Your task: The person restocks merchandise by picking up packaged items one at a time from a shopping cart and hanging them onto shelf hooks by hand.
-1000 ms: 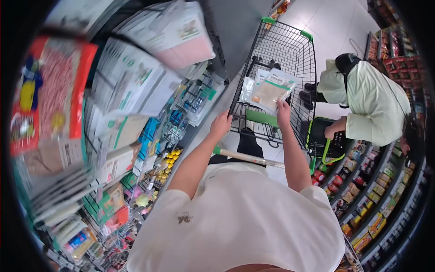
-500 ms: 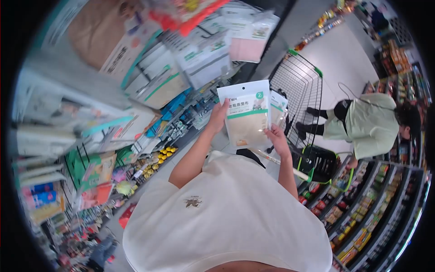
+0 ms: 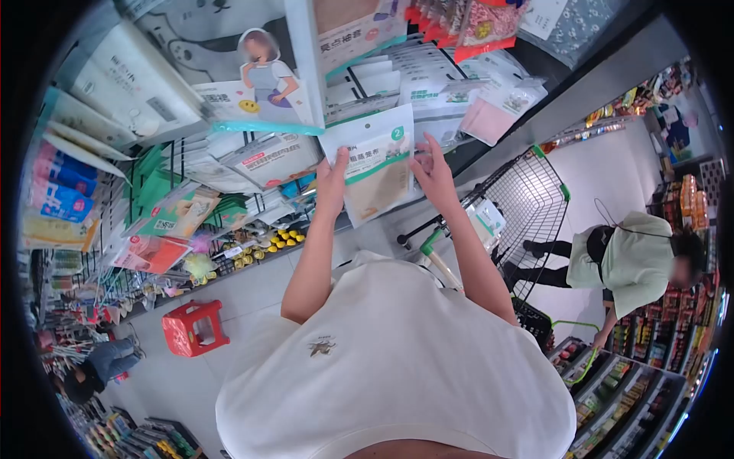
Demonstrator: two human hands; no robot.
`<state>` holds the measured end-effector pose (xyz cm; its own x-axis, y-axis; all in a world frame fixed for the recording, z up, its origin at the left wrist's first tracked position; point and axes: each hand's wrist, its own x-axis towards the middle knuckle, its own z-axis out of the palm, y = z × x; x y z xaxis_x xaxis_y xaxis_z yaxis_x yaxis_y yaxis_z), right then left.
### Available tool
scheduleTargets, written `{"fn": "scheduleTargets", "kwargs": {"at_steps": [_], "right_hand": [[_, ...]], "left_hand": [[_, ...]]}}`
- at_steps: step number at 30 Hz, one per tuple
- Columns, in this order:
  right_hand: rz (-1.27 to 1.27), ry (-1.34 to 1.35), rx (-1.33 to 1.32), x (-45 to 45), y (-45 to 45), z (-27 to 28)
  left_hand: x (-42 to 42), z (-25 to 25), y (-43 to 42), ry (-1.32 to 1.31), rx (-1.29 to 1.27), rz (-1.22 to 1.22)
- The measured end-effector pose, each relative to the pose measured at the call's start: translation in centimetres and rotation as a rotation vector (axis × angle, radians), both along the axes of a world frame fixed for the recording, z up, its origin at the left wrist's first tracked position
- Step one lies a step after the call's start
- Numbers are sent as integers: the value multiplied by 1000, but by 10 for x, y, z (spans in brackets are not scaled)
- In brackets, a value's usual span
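My left hand (image 3: 331,183) grips the left edge of a flat white packet of steamer cloth (image 3: 378,172), its thumb over the front. The packet has a green stripe, a green "2" badge and a window showing beige cloth. At its right edge is my right hand (image 3: 433,174), fingers apart, the thumb close to the packet; whether they touch I cannot tell. Just beyond the packet hang rows of white packets (image 3: 428,84) on rack hooks.
A wire shopping cart (image 3: 527,206) with a similar white packet (image 3: 488,220) inside stands at my right. Past it, a person in a light green top (image 3: 634,256) holds a green-handled basket (image 3: 585,367). On the floor at left is a red stool (image 3: 195,329). Another person (image 3: 99,367) is at lower left.
My view has swung, bringing the rack and red stool more into sight. The packet has moved up and left, closer to the hanging packets. My right hand has let go, its fingers spreading.
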<state>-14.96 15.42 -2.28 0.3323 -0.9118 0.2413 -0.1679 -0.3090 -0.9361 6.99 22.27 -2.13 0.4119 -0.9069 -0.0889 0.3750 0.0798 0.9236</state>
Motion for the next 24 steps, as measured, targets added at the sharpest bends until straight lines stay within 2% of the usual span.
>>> {"fn": "scheduleTargets", "kwargs": {"at_steps": [5, 13, 24], "right_hand": [[-74, 375, -642, 38, 3, 46], [35, 484, -771, 72, 6, 45], [-29, 540, -815, 93, 1, 48]], "left_hand": [[17, 16, 2, -210, -22, -3], [26, 32, -14, -227, -72, -31], [32, 42, -31, -232, -77, 85]]}}
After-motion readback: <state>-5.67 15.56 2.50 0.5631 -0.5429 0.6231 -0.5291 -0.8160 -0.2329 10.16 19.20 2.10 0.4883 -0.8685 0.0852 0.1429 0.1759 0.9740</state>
